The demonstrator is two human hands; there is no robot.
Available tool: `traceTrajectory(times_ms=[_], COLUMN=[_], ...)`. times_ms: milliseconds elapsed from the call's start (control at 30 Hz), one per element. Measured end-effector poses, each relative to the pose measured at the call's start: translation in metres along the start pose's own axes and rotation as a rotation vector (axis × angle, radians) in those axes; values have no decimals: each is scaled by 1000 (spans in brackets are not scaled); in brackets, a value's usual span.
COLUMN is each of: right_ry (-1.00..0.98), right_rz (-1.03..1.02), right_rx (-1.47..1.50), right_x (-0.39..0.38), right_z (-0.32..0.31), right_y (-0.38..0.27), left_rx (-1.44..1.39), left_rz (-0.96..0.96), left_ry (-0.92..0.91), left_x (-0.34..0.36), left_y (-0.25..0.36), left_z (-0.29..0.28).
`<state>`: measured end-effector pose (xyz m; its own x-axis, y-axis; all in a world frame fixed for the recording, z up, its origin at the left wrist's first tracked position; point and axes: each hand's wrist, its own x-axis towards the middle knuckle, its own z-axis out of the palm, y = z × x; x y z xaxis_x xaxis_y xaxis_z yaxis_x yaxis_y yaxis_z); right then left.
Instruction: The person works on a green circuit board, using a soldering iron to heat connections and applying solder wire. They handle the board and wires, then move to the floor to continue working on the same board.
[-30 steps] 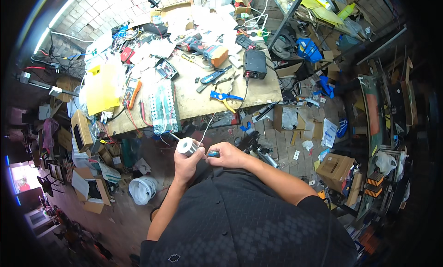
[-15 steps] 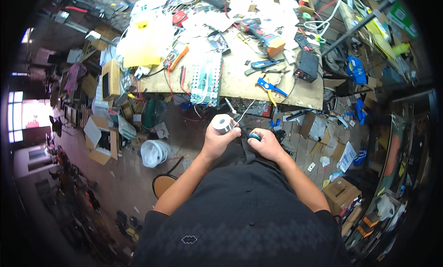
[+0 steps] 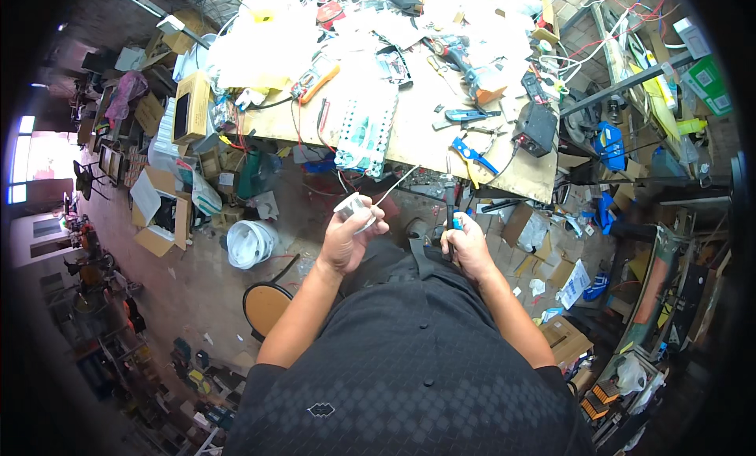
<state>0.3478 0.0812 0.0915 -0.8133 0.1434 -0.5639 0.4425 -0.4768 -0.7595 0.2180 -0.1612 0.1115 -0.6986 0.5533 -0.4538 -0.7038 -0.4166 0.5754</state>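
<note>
- Spool [image 3: 350, 207] is sitting in the left hand [image 3: 342, 245], fingers gripping it, on the worktop's [image 3: 526, 178] near side.
- Right hand's [image 3: 471, 247] fingers are gripping a dark tool [image 3: 450, 205], pointing toward the worktop.
- Hands are parting, separating spool and tool.

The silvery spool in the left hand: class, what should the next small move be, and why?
Probably raise both hands toward the green-and-white panel on the table. The left hand holds the silvery spool, a pale strand slants up from near its fingers, and the right hand holds a dark tool, yet both hands are apart from the panel.
</note>
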Motion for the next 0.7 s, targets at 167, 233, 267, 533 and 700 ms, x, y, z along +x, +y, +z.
traceTrajectory(times_ms=[167, 233, 267, 533, 700], right_ry=[-19, 78, 149, 187, 331], right_rz=[-110, -146, -147, -154, -259], right_rx=[137, 125, 83, 255, 181], right_x=[13, 22, 26, 26, 29], right_z=[15, 33, 45, 77, 91], right_y=[-18, -26, -34, -28, -38], left_rx=[-103, -78, -67, 82, 339], left_rz=[-148, -213, -230, -244, -90], left_ry=[-257, -296, -316, -314, -82], left_x=[-4, -5, -5, 1, 11], left_y=[11, 18, 23, 59, 54], left_z=[-12, -10, -11, -32, -54])
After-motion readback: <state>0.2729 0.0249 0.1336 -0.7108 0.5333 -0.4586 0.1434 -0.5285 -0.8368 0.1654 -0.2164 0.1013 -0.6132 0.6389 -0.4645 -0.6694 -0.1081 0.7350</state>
